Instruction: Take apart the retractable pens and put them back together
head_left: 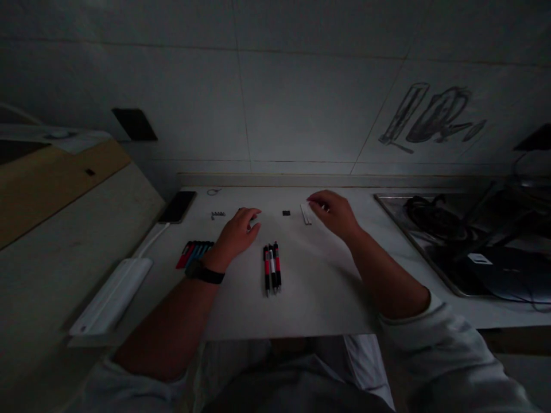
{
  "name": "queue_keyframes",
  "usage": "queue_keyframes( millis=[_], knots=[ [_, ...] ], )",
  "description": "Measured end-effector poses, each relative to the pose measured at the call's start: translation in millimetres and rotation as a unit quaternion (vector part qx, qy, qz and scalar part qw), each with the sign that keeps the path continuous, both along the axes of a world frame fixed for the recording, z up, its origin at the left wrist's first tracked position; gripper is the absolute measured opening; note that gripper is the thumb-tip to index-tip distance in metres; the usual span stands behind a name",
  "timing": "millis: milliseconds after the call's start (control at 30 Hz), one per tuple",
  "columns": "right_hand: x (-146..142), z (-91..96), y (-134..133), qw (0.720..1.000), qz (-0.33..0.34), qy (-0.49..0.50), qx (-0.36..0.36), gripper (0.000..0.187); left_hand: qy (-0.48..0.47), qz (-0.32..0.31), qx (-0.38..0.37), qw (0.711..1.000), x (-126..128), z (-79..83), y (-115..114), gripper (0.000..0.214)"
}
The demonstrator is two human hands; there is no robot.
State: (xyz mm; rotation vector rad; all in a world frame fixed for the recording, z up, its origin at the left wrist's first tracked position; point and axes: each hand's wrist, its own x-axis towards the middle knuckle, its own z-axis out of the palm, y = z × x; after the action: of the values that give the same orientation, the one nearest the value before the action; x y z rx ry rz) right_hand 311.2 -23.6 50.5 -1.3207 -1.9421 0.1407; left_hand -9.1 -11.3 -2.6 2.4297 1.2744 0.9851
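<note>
The scene is dim. My left hand (pixel 239 232) rests on the white table (pixel 310 304) with its fingers curled over a small object I cannot make out, near the far side. My right hand (pixel 336 213) lies further right, fingertips bent down at a small white strip (pixel 306 214). Three red, black and white pens (pixel 272 268) lie side by side between my hands, closer to me. A tiny black piece (pixel 286 213) sits between the two hands. A black watch (pixel 205 272) is on my left wrist.
A bundle of red and blue pens (pixel 194 253) lies left of my left hand. A dark phone (pixel 178 206) and a small grey part (pixel 217 215) lie at the far left. A white power strip (pixel 112 295) runs along the left edge. A metal tray with black cables (pixel 434 215) is at right.
</note>
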Motion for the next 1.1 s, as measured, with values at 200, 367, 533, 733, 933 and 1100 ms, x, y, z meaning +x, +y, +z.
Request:
queue_keyframes(
  millis=[200, 367, 533, 733, 933, 1100],
  knots=[
    [-66.5, -30.0, -34.1, 0.932, 0.298, -0.112, -0.173, 0.019, 0.002, -0.006, -0.003, 1.0, 1.5, 0.4, -0.7, 0.035],
    [-67.9, -35.4, -37.2, 0.913, 0.316, -0.149, -0.209, 0.016, 0.006, -0.003, -0.004, 1.0, 2.5, 0.4, -1.7, 0.036],
    [-66.6, -33.2, -39.5, 0.915, 0.306, -0.157, -0.212, 0.015, 0.012, -0.008, -0.01, 1.0, 2.4, -2.1, -0.4, 0.035],
    [-64.5, -31.3, -39.8, 0.923, 0.264, -0.194, -0.201, 0.014, 0.007, -0.014, -0.013, 1.0, 1.7, -3.9, 0.5, 0.035],
    [-62.0, -29.9, -39.3, 0.915, 0.265, -0.231, -0.198, 0.015, 0.01, -0.017, -0.015, 1.0, 1.4, -5.9, 1.1, 0.035],
    [-63.1, -29.5, -43.8, 0.924, 0.136, -0.294, -0.201, 0.028, 0.009, -0.019, -0.021, 1.0, 1.8, -6.2, 1.1, 0.035]
  ],
)
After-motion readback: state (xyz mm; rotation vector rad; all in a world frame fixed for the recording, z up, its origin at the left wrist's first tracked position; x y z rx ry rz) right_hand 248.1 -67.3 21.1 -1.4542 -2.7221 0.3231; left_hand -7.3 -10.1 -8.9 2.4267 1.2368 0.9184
